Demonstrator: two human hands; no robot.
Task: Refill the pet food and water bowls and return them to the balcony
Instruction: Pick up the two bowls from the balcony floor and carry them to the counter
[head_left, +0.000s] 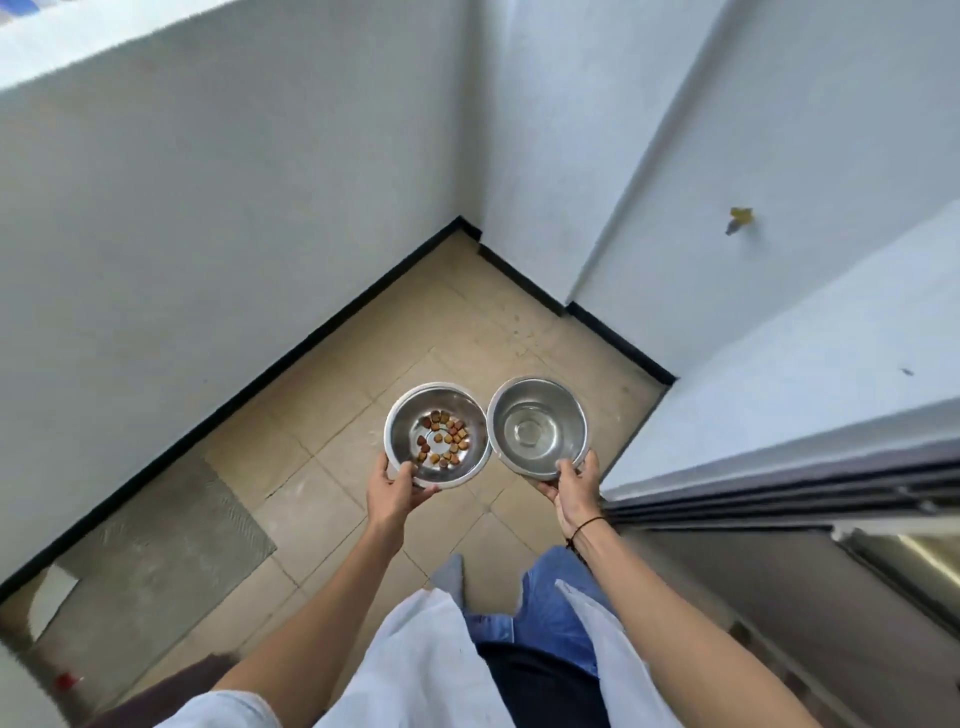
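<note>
Two steel bowls are held side by side above the tiled balcony floor (322, 384), their rims nearly touching. The food bowl (400, 441), gripped at its near rim by the left hand (395, 491) with the thumb over the edge, holds a thin scatter of brown kibble (444, 441). The water bowl (563, 415), pinched at its near rim by the right hand (571, 491), holds shallow clear water (530, 431).

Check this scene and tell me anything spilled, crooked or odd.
Nothing spilled. The left hand holds the food bowl and the right hand the water bowl, both about level, rims touching. Only oddities: the kibble barely covers the bowl's bottom, and whitish scuffs mark the floor tiles.
</note>
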